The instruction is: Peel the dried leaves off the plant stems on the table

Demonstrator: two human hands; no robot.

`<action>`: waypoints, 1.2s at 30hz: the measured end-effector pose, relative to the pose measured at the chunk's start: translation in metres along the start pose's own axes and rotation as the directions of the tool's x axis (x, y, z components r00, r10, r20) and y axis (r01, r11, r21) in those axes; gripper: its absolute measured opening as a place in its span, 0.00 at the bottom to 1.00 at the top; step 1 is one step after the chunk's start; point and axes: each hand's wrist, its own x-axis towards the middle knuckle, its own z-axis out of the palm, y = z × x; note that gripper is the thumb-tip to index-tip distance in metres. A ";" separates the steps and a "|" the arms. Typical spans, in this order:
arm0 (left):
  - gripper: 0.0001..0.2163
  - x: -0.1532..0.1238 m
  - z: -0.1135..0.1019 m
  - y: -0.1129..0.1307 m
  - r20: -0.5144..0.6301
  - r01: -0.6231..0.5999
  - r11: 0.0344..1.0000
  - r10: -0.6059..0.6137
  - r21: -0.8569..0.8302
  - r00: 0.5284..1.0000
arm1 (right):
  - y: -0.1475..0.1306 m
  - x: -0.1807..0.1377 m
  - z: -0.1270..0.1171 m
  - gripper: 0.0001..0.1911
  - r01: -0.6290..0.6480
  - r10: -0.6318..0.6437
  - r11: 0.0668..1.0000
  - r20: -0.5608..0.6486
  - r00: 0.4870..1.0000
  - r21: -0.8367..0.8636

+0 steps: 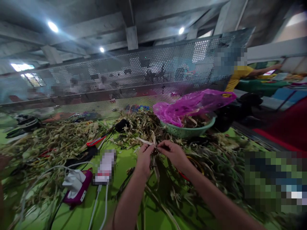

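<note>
Here, on the near left, a magenta power strip (86, 184) is placed. At centre, above the green tabletop (126, 159), a pale dried plant strip (153, 137) is pinched by the left hand (144, 156) and gripped by the fingertips of the right hand (173, 152); twisting or knotting seems in hand, and a firm left pinch seems called for next. Farther right, a green basket (189, 131) is partly covered by a purple plastic bag (194, 103).
</note>
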 end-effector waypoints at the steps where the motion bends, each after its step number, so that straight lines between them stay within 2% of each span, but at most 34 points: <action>1: 0.13 0.000 0.000 -0.001 -0.009 0.000 1.000 0.000 -0.010 1.000 | 0.000 -0.001 0.001 0.07 0.001 -0.001 1.000 0.005 1.000 -0.016; 8: 0.11 -0.001 0.003 -0.004 -0.092 -0.005 1.000 0.006 0.011 0.996 | -0.007 -0.006 0.005 0.04 0.081 -0.083 0.968 0.003 0.997 -0.239; 12: 0.11 -0.001 0.005 -0.004 -0.078 0.011 1.000 -0.011 0.000 0.997 | -0.009 -0.005 0.002 0.04 0.045 -0.044 0.965 0.009 0.999 -0.257; 16: 0.11 -0.004 0.009 -0.006 -0.031 0.061 0.998 -0.061 0.001 0.998 | -0.011 -0.002 -0.009 0.08 -0.058 0.048 0.989 -0.072 0.996 -0.139; 20: 0.10 -0.007 0.009 -0.010 0.066 0.042 0.995 -0.048 0.094 0.997 | -0.014 0.000 -0.017 0.08 -0.050 0.039 0.996 -0.132 0.991 -0.080; 23: 0.11 -0.007 0.008 -0.008 0.111 0.017 0.988 -0.034 0.156 0.993 | -0.017 0.000 -0.017 0.07 -0.089 0.082 0.995 -0.158 0.984 -0.038; 26: 0.12 -0.008 0.008 -0.003 0.079 0.059 0.992 -0.068 0.112 0.995 | -0.019 0.000 -0.017 0.09 -0.139 0.154 0.984 -0.136 0.979 0.114; 29: 0.15 -0.006 0.006 0.000 0.016 0.126 0.992 -0.127 0.012 0.992 | -0.020 0.001 -0.021 0.11 -0.181 0.193 0.964 -0.047 0.980 0.193; 32: 0.17 -0.001 0.002 -0.002 -0.026 0.123 0.992 -0.124 -0.040 0.992 | -0.021 0.002 -0.027 0.12 -0.184 0.182 0.978 0.032 0.983 0.096; 36: 0.18 0.003 -0.002 -0.005 -0.053 0.080 0.997 -0.081 -0.012 0.995 | -0.019 0.001 -0.031 0.11 -0.144 0.146 0.984 0.013 0.989 -0.104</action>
